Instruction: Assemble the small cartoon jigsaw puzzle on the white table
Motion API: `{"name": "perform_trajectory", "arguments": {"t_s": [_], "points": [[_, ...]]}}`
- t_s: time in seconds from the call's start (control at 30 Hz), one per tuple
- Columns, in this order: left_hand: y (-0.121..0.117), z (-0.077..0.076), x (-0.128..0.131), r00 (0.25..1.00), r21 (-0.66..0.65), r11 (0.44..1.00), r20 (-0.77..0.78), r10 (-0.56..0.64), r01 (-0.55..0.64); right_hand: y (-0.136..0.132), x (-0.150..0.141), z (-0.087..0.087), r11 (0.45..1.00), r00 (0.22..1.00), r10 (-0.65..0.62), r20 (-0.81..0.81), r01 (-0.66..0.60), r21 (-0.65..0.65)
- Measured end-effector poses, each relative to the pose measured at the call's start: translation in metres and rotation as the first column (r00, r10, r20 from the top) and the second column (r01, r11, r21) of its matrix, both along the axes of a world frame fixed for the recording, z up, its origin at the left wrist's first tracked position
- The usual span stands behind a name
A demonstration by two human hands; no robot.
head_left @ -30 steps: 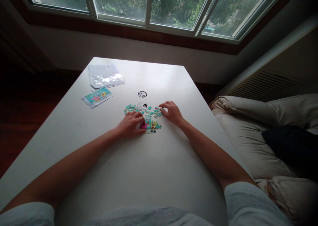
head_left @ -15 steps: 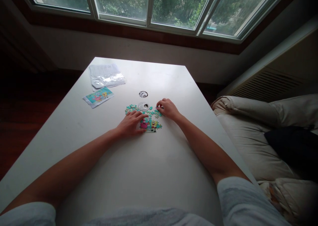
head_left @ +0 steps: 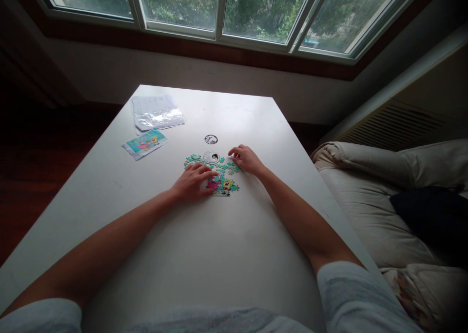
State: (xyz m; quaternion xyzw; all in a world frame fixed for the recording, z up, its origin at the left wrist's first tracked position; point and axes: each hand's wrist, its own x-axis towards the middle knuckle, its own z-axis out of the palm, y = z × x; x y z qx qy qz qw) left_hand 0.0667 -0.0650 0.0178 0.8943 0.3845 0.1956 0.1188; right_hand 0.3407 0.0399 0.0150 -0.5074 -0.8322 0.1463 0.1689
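A small cartoon jigsaw puzzle [head_left: 223, 184] lies partly joined on the white table [head_left: 204, 245], with loose teal pieces [head_left: 193, 158] scattered behind it. My left hand [head_left: 193, 182] rests flat on the table with its fingertips on the joined part's left edge. My right hand [head_left: 247, 158] is curled over the loose pieces at the right, fingertips pinching at one small teal piece. A round hole [head_left: 211, 157] in the tabletop sits among the pieces.
A printed picture card [head_left: 145, 143] and a clear plastic bag over paper [head_left: 156, 112] lie at the table's far left. A second round cutout [head_left: 210, 139] is behind the pieces. A cream sofa [head_left: 369, 201] with a dark cushion [head_left: 431, 216] stands right. Windows run along the back.
My right hand has slid left and slightly away, onto the loose pieces near the round hole. My left hand has stayed on the joined part.
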Motion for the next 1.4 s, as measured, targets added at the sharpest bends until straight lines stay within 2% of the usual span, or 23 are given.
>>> {"name": "perform_trajectory", "arguments": {"t_s": [0.13, 0.47, 0.57, 0.9, 1.17, 1.4], "points": [[0.000, 0.001, 0.000, 1.000, -0.003, 1.000, -0.001, -0.007, 0.007, -0.002, 0.002, 0.000, 0.998, 0.997, -0.067, -0.030, 0.067, 0.005], [0.001, 0.002, 0.001, 1.000, 0.015, 1.000, -0.010, -0.014, 0.014, -0.014, -0.003, 0.002, 0.979, 0.982, -0.179, 0.058, 0.172, 0.105], [0.001, 0.001, 0.002, 1.000, 0.019, 1.000, -0.016, -0.009, 0.010, -0.014, -0.004, 0.003, 0.979, 0.982, -0.176, 0.065, 0.168, 0.114], [0.002, 0.000, 0.003, 1.000, 0.019, 1.000, 0.007, 0.003, -0.003, -0.002, -0.003, 0.001, 0.987, 0.982, -0.159, 0.105, 0.157, 0.027], [0.001, -0.002, 0.003, 1.000, 0.022, 1.000, 0.003, 0.000, 0.000, -0.003, 0.000, 0.001, 0.993, 0.991, -0.116, 0.062, 0.114, 0.032], [0.002, -0.001, 0.003, 1.000, 0.021, 1.000, 0.005, 0.001, -0.001, 0.000, 0.001, -0.001, 0.991, 0.989, -0.131, 0.067, 0.129, 0.036]]}}
